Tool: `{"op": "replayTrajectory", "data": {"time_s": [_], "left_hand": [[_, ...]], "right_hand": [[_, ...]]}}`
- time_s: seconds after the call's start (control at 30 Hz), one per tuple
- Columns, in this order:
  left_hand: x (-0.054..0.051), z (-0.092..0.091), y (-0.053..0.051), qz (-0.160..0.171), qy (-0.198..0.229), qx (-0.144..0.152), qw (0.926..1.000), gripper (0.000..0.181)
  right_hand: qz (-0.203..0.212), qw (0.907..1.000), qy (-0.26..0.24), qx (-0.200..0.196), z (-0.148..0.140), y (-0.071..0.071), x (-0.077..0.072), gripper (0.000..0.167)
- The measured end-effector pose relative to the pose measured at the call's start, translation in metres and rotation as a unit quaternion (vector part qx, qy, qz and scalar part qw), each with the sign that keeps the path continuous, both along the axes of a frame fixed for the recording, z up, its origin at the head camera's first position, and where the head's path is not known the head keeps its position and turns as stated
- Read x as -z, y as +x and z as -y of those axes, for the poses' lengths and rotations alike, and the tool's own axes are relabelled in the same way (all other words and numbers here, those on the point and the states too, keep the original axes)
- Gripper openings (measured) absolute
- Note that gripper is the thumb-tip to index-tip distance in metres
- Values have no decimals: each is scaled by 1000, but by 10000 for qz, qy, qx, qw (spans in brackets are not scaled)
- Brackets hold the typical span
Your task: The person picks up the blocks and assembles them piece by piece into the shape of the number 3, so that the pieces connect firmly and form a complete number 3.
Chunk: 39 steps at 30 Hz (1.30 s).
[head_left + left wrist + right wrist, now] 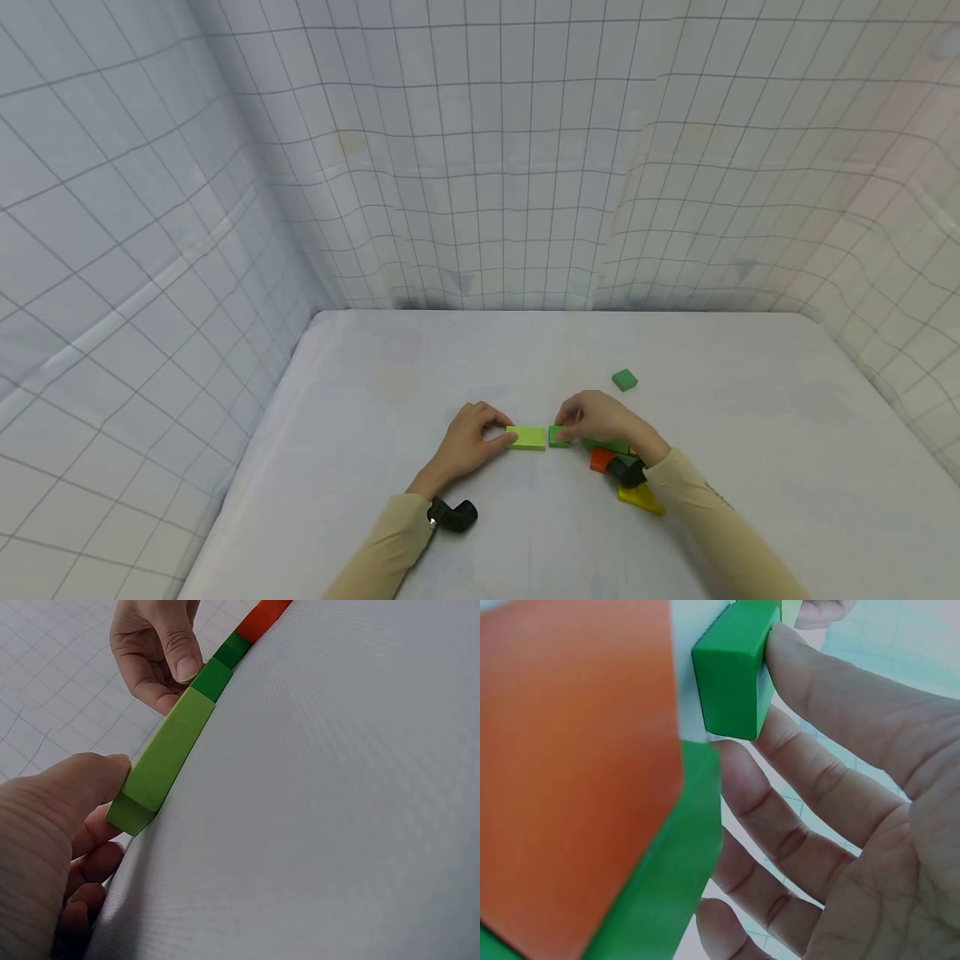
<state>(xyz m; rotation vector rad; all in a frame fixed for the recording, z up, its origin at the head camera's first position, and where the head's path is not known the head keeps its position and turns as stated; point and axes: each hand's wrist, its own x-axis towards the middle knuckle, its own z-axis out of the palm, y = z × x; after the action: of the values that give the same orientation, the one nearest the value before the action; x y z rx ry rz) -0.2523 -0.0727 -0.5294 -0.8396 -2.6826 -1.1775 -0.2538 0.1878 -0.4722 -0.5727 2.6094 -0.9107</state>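
Observation:
In the head view my left hand point(467, 443) pinches a light green rectangular block point(529, 439) by its left end, thumb and fingers on either side. To its right, my right hand point(603, 418) holds a small green block point(556, 437) between thumb and fingers. A narrow gap parts the two blocks in the head view. The left wrist view shows the light green block point(161, 754) lying on the white surface, the green block point(212, 679) in line beyond its far end. Close up in the right wrist view, the thumb presses one side of the green block point(731, 679).
Beneath and beside the right forearm lie an orange-red block point(601, 460), a longer green block point(611, 447) and a yellow block point(641, 499). Another small green block point(625, 380) sits farther back on the white table point(450, 358). Grid-patterned white curtains point(480, 167) surround the table.

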Motion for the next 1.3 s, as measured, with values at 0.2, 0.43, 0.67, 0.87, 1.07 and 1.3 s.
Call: {"op": "replayTrajectory", "data": {"time_s": [0.2,0.43,0.67,0.87,1.07,1.3], "left_hand": [[-1,0,0,-5,18,4,10000,19],[-1,0,0,-40,32,32,10000,20],[1,0,0,-57,46,20,10000,19],[1,-1,3,-43,33,-25,10000,19],[0,-4,9,-54,29,-70,10000,19],[-1,-8,17,35,10,-118,9999,18]], "right_hand": [[-12,10000,-39,4,2,1,0,12],[-135,9997,-152,-162,2,2,1,11],[-91,9997,-136,-185,3,1,0,10],[-72,9998,-118,-175,3,3,-2,12],[-88,9996,-123,-219,1,8,-2,12],[-70,9994,-105,-326,-2,11,-3,12]]}}
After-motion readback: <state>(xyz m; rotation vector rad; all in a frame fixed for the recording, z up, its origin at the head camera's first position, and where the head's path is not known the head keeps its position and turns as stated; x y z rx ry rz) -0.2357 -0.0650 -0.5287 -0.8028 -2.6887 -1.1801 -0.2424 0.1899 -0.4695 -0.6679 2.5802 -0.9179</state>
